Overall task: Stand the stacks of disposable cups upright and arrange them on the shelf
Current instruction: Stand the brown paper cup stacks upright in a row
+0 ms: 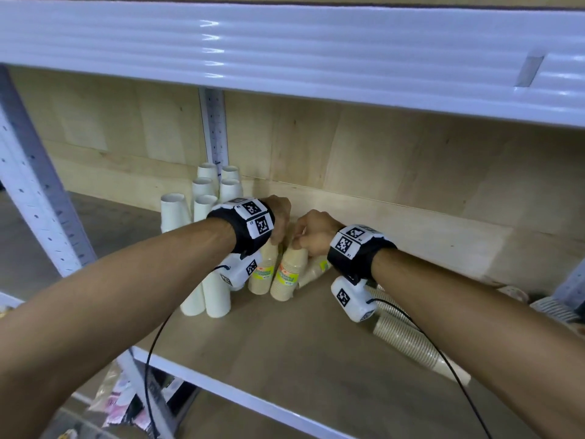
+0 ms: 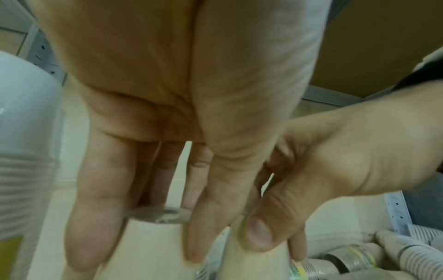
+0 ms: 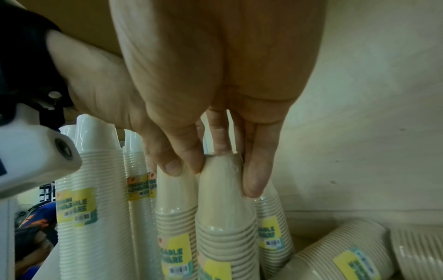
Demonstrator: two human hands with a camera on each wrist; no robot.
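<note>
Two beige cup stacks with yellow labels stand side by side, bottoms up, on the wooden shelf [image 1: 316, 350]. My left hand [image 1: 280, 239] grips the top of the left beige stack [image 1: 262, 274], fingers and thumb curled round it [image 2: 153, 242]. My right hand [image 1: 299, 243] pinches the top of the right beige stack [image 1: 289, 274] between thumb and fingers [image 3: 225, 208]. The two hands almost touch. A third labelled beige stack [image 1: 316, 267] lies on its side just behind them, seen low in the right wrist view [image 3: 335, 255].
Several white cup stacks [image 1: 202, 198] stand upright at the back left, against the upright post [image 1: 215, 131]. A long brownish stack [image 1: 411, 337] lies on the shelf under my right forearm. The upper shelf [image 1: 285, 58] hangs overhead. Bare shelf shows at the front.
</note>
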